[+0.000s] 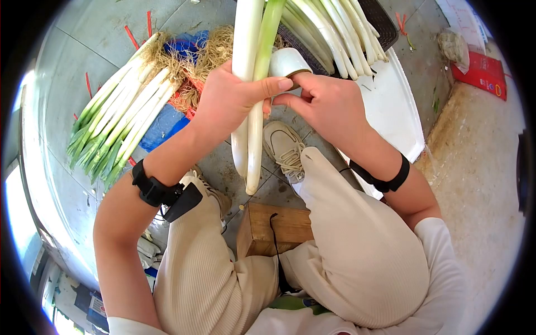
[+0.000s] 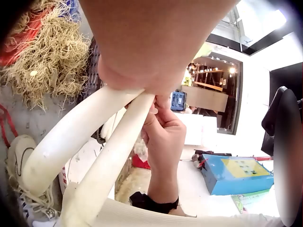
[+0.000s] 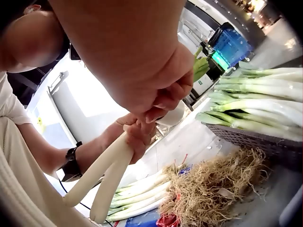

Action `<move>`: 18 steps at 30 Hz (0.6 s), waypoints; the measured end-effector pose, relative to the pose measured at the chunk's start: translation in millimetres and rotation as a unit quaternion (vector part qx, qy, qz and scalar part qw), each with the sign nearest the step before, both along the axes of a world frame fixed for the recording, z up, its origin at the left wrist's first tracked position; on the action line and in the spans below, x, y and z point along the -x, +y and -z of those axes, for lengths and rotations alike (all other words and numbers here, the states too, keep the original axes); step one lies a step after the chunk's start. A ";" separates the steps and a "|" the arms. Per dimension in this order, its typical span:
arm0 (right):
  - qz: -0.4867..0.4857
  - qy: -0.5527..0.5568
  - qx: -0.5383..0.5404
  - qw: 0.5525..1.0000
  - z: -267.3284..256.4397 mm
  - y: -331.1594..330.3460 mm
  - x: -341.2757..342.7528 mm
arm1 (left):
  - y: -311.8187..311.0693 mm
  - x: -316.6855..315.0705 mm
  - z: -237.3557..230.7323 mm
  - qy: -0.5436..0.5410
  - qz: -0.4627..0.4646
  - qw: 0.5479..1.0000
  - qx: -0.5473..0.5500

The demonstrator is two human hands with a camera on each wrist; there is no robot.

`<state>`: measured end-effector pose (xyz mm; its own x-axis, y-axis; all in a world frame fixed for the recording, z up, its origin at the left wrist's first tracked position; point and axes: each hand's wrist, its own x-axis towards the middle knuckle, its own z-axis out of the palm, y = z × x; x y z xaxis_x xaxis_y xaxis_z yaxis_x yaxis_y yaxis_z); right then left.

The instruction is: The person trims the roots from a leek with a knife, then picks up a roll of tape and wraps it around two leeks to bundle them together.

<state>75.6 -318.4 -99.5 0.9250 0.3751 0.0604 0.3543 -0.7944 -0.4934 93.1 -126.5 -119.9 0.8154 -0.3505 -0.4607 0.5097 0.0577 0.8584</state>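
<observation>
My left hand [image 1: 231,95] grips two long white-stemmed leeks [image 1: 240,139], their root ends trimmed and pointing down toward the floor. Its thumb reaches across the stems to the right. Close against the leeks is a white roll of tape [image 1: 287,62], held in my right hand [image 1: 332,100] with curled fingers, thumb and fingertips right beside the left thumb. In the right wrist view the roll [image 3: 173,116] shows just below the right hand [image 3: 163,92], and the left hand [image 3: 137,137] is around the stems. What the right fingertips pinch is partly hidden.
Untrimmed leeks [image 1: 125,111] with bushy roots [image 1: 215,53] lie on the floor at left, over blue and red wrapping. A dark woven basket [image 3: 255,139] holds trimmed leeks [image 1: 340,33]. A white board [image 1: 396,106] stands at right. Between the legs is a wooden stool [image 1: 273,226].
</observation>
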 end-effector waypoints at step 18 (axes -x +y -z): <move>0.149 0.117 -0.324 0.927 16.3 -52.6 -17.2 | 9.9 -11.7 14.8 0.022 -0.031 0.995 0.095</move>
